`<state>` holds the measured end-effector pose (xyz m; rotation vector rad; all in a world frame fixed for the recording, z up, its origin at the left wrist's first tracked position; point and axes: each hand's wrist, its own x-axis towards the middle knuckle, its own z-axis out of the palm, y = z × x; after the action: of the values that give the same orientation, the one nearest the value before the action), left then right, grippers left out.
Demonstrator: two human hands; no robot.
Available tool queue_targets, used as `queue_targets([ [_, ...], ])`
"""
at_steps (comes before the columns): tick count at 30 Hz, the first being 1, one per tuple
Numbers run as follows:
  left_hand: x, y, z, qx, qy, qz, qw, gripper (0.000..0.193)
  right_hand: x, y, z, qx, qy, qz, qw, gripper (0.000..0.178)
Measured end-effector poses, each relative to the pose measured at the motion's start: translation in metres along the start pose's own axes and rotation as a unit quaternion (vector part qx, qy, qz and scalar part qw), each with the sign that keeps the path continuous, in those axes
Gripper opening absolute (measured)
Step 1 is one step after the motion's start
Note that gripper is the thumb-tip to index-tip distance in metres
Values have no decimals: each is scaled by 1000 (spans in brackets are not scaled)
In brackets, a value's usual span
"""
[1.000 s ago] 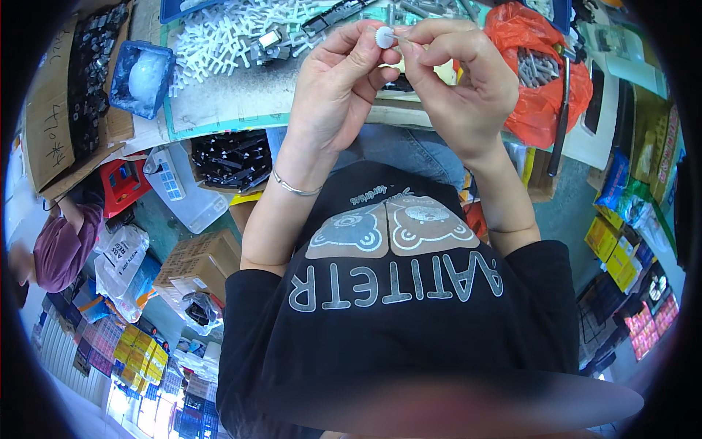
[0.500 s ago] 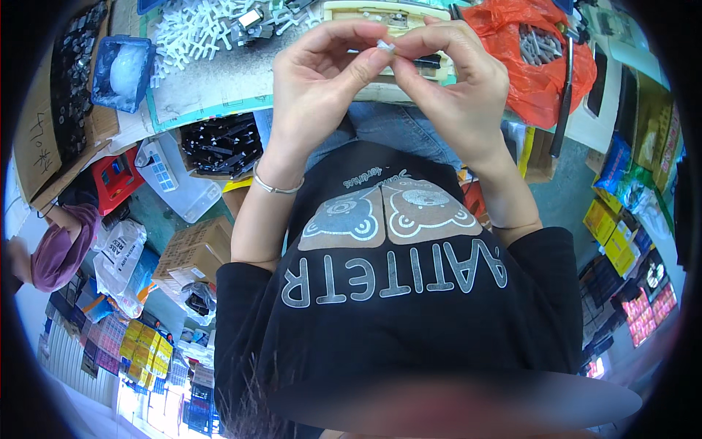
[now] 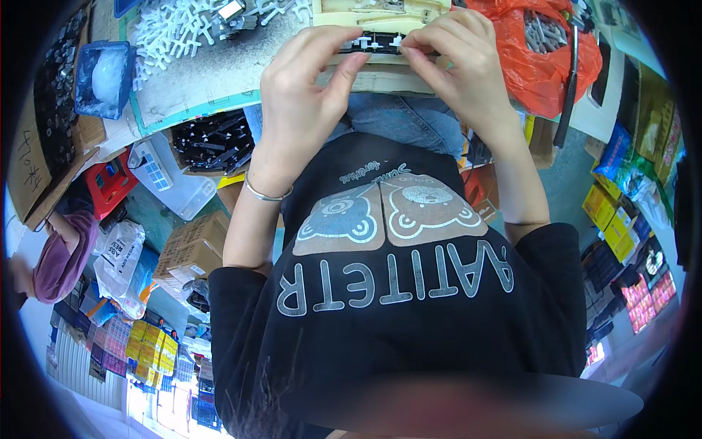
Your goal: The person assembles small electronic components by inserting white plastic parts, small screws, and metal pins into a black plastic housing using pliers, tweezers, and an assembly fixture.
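A black plastic strip [image 3: 380, 50] lies in a cream-coloured fixture [image 3: 418, 16] at the table edge in front of me. Small white plastic pieces sit along the strip. My left hand [image 3: 303, 91] is at its left end, thumb and index finger apart, one fingertip above and the thumb below a white piece [image 3: 361, 43]. At the other end my right hand [image 3: 464, 66] pinches a small white plastic piece [image 3: 395, 42] against the strip. Its fingers partly cover that end.
White branched plastic parts [image 3: 172, 36] are heaped at the left, beside a blue tub [image 3: 106, 79]. A red plastic bag [image 3: 523, 80] with grey parts lies right, near a black-handled rod [image 3: 567, 110]. Below the table stands a box of black strips [image 3: 212, 143].
Both hands have lowered from above the fixture to the black strip and moved apart. The white piece held between them before is now down at the strip, which has come into view.
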<state>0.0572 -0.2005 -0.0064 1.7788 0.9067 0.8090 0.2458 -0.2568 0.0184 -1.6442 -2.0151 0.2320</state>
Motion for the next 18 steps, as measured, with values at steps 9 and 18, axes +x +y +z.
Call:
queue_targets([
  [9,-11,-22,13,337,6,217,916,22,22,10,9,6,-79,-57,995,11],
  [18,-17,-30,20,322,11,284,903,30,12,23,27,275,178,-156,932,7],
])
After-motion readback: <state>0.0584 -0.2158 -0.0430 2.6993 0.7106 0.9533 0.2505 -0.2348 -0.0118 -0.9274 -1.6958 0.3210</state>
